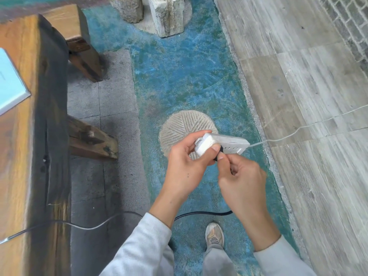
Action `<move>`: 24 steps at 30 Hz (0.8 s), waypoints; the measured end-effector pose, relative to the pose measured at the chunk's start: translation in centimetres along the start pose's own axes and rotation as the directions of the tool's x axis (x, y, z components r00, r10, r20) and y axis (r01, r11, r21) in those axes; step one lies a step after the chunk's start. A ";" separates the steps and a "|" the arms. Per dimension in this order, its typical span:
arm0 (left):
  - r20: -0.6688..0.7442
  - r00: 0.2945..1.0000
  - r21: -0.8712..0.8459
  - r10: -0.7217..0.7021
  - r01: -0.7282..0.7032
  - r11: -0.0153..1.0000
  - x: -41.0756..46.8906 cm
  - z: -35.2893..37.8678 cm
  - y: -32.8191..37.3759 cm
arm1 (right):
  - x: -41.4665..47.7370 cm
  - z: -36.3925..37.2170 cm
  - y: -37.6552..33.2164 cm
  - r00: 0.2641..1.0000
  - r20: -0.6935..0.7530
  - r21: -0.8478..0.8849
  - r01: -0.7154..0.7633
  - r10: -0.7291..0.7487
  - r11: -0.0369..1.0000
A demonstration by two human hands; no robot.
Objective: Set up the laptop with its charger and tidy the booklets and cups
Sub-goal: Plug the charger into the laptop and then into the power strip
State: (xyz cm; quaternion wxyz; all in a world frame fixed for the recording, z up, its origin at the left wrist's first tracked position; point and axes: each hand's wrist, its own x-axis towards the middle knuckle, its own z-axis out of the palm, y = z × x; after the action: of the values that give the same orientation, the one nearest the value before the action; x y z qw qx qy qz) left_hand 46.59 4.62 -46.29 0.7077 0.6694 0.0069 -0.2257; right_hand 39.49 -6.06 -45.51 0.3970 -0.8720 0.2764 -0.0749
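My left hand (186,168) grips a white power strip (229,144) with a white adapter on its near end, held above the floor. My right hand (242,179) pinches a black charger plug (219,154) against the strip's face. The black charger cable (83,226) runs from under my hands across the floor and up onto the wooden table (20,156) at the left. A thin white cord (310,125) leads from the strip away to the right. A light blue booklet (10,82) lies on the table's left edge. No laptop or cups are in view.
Wooden table legs (89,142) stick out onto grey paving. A round grooved stone (179,124) is set in the blue floor under my hands. Stone blocks (165,14) stand at the top. Grey plank flooring (308,76) covers the right. My shoe (214,235) is below.
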 end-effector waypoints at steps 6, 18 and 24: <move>0.060 0.997 0.107 -0.048 0.041 0.993 0.7 0.2 -0.6 | 0.1 1.4 1.8 0.994 -0.012 0.081 -0.107 0.108 0.991; 0.293 0.874 0.622 -0.386 0.132 0.772 -6.3 -3.0 -12.2 | 5.1 5.1 3.8 0.675 0.540 0.704 -0.689 0.503 0.170; 0.051 0.960 0.616 -0.277 0.188 0.765 -5.5 -5.2 -13.7 | 0.1 10.3 6.5 0.467 0.683 0.546 -0.837 0.562 0.032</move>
State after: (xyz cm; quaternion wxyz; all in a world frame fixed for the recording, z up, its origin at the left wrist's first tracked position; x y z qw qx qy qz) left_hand 38.65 11.24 -58.02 0.4216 0.8367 -0.0319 -0.3481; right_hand 40.44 -2.82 -57.24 0.7808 -0.2938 0.5351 0.1329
